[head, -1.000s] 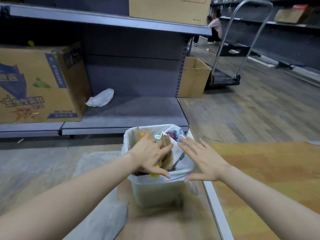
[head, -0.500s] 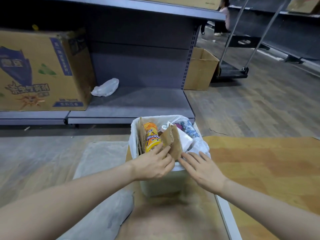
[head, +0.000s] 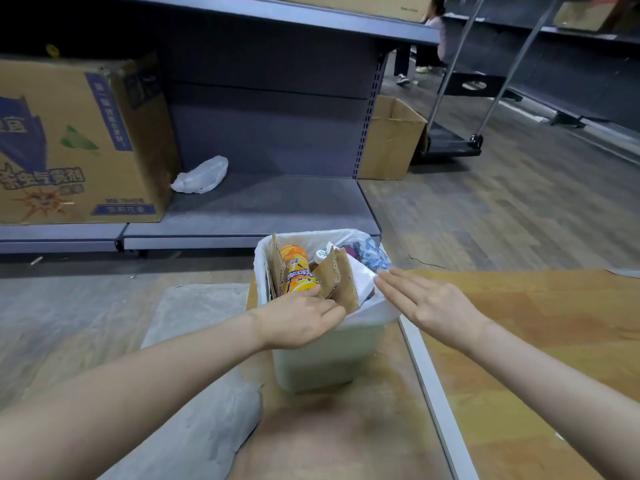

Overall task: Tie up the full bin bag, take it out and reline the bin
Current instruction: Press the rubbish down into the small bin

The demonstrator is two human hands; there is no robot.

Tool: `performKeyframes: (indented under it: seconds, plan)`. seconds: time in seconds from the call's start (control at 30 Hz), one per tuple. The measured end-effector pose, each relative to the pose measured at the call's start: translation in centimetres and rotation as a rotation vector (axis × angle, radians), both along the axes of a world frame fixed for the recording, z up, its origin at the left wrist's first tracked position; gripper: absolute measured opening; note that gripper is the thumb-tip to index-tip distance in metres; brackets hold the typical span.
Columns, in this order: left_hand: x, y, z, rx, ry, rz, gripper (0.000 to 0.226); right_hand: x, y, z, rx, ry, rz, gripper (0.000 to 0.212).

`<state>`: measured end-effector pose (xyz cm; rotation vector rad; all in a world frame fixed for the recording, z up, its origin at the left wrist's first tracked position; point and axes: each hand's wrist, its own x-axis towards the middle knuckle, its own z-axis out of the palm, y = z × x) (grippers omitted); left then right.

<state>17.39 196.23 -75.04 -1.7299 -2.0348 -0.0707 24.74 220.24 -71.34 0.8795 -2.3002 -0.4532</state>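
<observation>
Since half a second ago my right hand [head: 429, 303] has slid out from the near rim toward the right edge of the bin, while my left hand [head: 304, 318] has barely shifted at the near rim.

On the left, the left hand lies with fingers extended over the near edge of the small pale green bin [head: 325, 362], its fingertips touching the folded cardboard [head: 337, 278] and close to the orange bottle [head: 298, 271]. It holds nothing that I can see.

In the middle, the bin stands on the wooden floor in front of the low shelf [head: 249, 209], and the white bin bag [head: 377, 306] is folded over its rim, packed to the top with cardboard, the bottle and crumpled wrappers.

On the right, the right hand is flat and spread, fingertips just touching the bag's loose edge at the right rim, not yet pinching it.

I judge the bag film thin, soft and slippery, easily torn by the stiff cardboard corners standing above the rim. The load looks bulky rather than heavy. I would take hold of the turned-over hem at opposite sides, peel it off the rim, and gather the slack above the cardboard before knotting.
</observation>
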Motion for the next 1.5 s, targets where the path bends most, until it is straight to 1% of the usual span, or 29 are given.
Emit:
performKeyframes:
  seconds: [0.03, 0.1, 0.13, 0.17, 0.3, 0.37, 0.4, 0.47, 0.5, 0.53, 0.57, 0.6, 0.63, 0.7, 0.77, 0.8, 0.83, 0.87, 0.93, 1.0, 1.03, 1.1, 1.13, 1.2, 1.27, 1.3, 1.4, 1.47, 1.5]
  plan:
    - [0.0, -0.1, 0.3, 0.024, -0.076, -0.003, 0.006, -0.4, -0.5, 0.7, -0.021, 0.010, 0.008, 0.050]
    - [0.1, -0.1, 0.7, 0.070, -0.183, -0.003, 0.034, -1.1, -1.4, 1.7, -0.054, 0.045, 0.034, 0.046]
    - [0.2, -0.1, 0.8, 0.092, -0.204, 0.003, 0.044, -1.4, -1.8, 2.0, -0.068, 0.065, 0.046, 0.046]
    - [0.4, 0.0, 0.9, 0.113, -0.194, 0.003, 0.046, -1.7, -2.4, 2.2, -0.085, 0.078, 0.059, 0.046]
    - [0.9, 0.6, 1.1, 0.168, -0.124, 0.022, 0.016, -2.8, -5.2, 3.0, -0.139, 0.082, 0.106, 0.044]
    - [1.0, 0.6, 0.9, 0.159, -0.171, 0.004, 0.035, -2.9, -6.2, 3.7, -0.130, 0.000, 0.146, 0.042]
    - [0.8, 0.5, 0.7, 0.142, -0.195, -0.006, 0.037, -2.8, -6.2, 4.1, -0.167, -0.083, 0.159, 0.044]
    - [0.3, 0.0, 0.8, 0.057, -0.218, -0.002, 0.016, -2.8, -5.6, 4.8, -0.394, -0.238, 0.127, 0.053]
    - [0.0, -0.2, 0.9, 0.037, -0.189, 0.003, 0.018, -3.1, -5.1, 5.2, -0.552, -0.270, 0.072, 0.053]
    - [-0.5, -0.4, 0.8, 0.002, -0.129, 0.015, 0.029, -3.7, -4.5, 5.6, -0.706, -0.274, -0.014, 0.052]
    - [-0.9, -0.4, 1.0, -0.026, -0.076, 0.035, 0.038, -4.8, -3.8, 5.9, -0.828, -0.278, -0.130, 0.053]
    - [-1.2, -0.2, 1.4, -0.034, -0.029, 0.051, 0.044, -6.2, -2.9, 6.0, -0.893, -0.303, -0.267, 0.054]
    - [-1.4, 0.0, 1.6, -0.033, 0.004, 0.054, 0.047, -7.5, -2.0, 5.8, -0.889, -0.357, -0.416, 0.053]
    - [-1.8, 0.9, 1.9, -0.020, 0.066, 0.049, 0.052, -10.0, 0.0, 4.7, -0.728, -0.486, -0.673, 0.057]
    - [-1.6, 1.7, 1.7, -0.042, 0.106, 0.058, 0.054, -11.8, 1.3, 3.1, -0.549, -0.611, -0.811, 0.065]
    - [-1.5, 1.9, 1.1, -0.031, 0.119, 0.049, 0.054, -12.7, 1.6, 2.0, -0.518, -0.665, -0.841, 0.067]
    - [-1.3, 2.1, 0.5, -0.019, 0.130, 0.031, 0.055, -13.5, 1.5, 1.0, -0.539, -0.722, -0.864, 0.067]
    - [-1.1, 2.2, 0.0, -0.020, 0.137, 0.008, 0.058, -14.4, 1.3, 0.0, -0.617, -0.781, -0.893, 0.066]
    - [-0.6, 2.2, -0.7, -0.041, 0.180, -0.021, 0.067, -16.2, 0.6, -1.9, -0.913, -0.907, -0.987, 0.067]
    - [-0.1, 2.1, -0.8, -0.067, 0.233, 0.017, 0.078, -17.3, 0.2, -3.2, -1.200, -1.030, -1.030, 0.065]
    - [0.1, 2.0, -0.8, -0.094, 0.260, 0.045, 0.080, -17.5, 0.2, -3.6, -1.289, -1.087, -1.025, 0.062]
    - [0.3, 1.7, -0.8, -0.159, 0.293, 0.078, 0.070, -17.5, 0.2, -4.1, -1.359, -1.146, -0.986, 0.055]
    - [0.3, 1.5, -0.6, -0.192, 0.293, 0.091, 0.062, -17.5, 0.2, -4.3, -1.374, -1.128, -0.956, 0.051]
    - [0.4, 1.4, -0.4, -0.255, 0.267, 0.116, 0.056, -17.6, 0.1, -4.6, -1.437, -1.038, -0.888, 0.038]
    - [0.5, 1.4, 0.0, -0.304, 0.248, 0.126, 0.054, -17.7, 0.0, -4.7, -1.500, -0.964, -0.832, 0.039]
    - [0.6, 1.5, 0.2, -0.323, 0.243, 0.122, 0.054, -17.8, 0.1, -4.8, -1.478, -0.935, -0.830, 0.042]
    - [0.6, 1.3, 0.3, -0.351, 0.245, 0.091, 0.052, -17.7, -0.1, -4.9, -1.380, -0.825, -0.872, 0.049]
    - [0.6, 1.1, 0.5, -0.357, 0.237, 0.080, 0.051, -17.7, -0.1, -4.7, -1.427, -0.765, -0.948, 0.044]
    - [0.6, 1.0, 0.6, -0.357, 0.229, 0.076, 0.051, -17.7, -0.2, -4.4, -1.489, -0.762, -0.987, 0.036]
